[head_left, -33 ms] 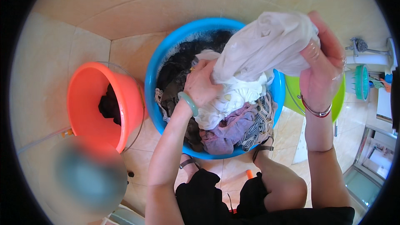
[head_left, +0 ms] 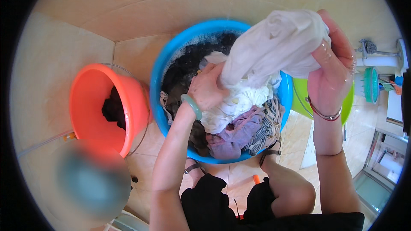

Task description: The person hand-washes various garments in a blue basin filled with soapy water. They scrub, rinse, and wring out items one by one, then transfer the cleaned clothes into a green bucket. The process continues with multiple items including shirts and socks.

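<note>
A wet white garment [head_left: 274,45] is stretched between my two hands above a round blue basin [head_left: 157,90]. My right hand [head_left: 332,66], raised at the right, grips its upper end between thumb and fingers. Over the basin, my left hand [head_left: 208,84] is closed on the garment's lower end, with its fingertips partly hidden. Below lie more white cloth [head_left: 233,109], a purple cloth [head_left: 233,134] and a striped cloth [head_left: 263,126]. Dark clothes [head_left: 180,72] soak in foamy water at the basin's left and far side.
An orange bucket [head_left: 96,111] with dark cloth [head_left: 113,108] inside stands at the left. A lime-green bucket [head_left: 302,92] is partly hidden behind my right arm. A tap [head_left: 372,49] juts out at the far right. A blurred round shape [head_left: 94,179] covers the lower left.
The white garment's folds have shifted slightly, and it looks fuller. Both hands keep their grip in nearly the same places.
</note>
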The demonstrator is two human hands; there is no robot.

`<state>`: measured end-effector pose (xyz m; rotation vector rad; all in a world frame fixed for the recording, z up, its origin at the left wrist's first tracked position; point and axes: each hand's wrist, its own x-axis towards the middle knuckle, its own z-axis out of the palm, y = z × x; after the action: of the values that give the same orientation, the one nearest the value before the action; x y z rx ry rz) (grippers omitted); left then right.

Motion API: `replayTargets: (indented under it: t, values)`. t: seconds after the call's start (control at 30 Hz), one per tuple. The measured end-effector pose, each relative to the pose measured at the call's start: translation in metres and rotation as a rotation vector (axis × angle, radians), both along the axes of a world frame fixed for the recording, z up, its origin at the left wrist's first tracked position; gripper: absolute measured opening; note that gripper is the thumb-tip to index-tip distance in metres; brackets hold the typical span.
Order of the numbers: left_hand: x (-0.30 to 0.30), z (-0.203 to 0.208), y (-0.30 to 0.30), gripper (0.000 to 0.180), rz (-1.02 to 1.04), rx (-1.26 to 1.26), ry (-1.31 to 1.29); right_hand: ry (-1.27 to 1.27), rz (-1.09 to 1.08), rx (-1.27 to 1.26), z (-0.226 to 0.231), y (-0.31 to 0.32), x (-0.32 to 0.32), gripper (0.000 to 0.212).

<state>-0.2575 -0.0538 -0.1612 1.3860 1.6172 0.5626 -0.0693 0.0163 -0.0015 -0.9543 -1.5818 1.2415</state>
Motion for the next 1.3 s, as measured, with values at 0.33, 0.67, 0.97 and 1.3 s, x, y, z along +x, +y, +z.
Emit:
replayTargets:
  t: [0.33,0.67,0.97,1.3]
  values:
    - [-0.025,-0.040,0.007,0.047,0.713,0.188,-0.982,0.349,0.319,-0.143,-0.060,0.056,-0.003,0.034]
    - [-0.009,0.032,-0.002,0.044,0.638,0.648,-0.690,0.083,0.425,-0.560,-0.171,0.070,-0.012,0.041]
    - [-0.010,0.047,0.015,0.054,0.757,0.537,-1.205,-0.040,0.595,-0.597,-0.142,0.065,-0.018,0.054]
    - [-0.001,-0.084,-0.003,0.050,0.873,-0.043,-1.218,-0.499,0.394,0.014,-0.255,0.068,-0.040,0.058]
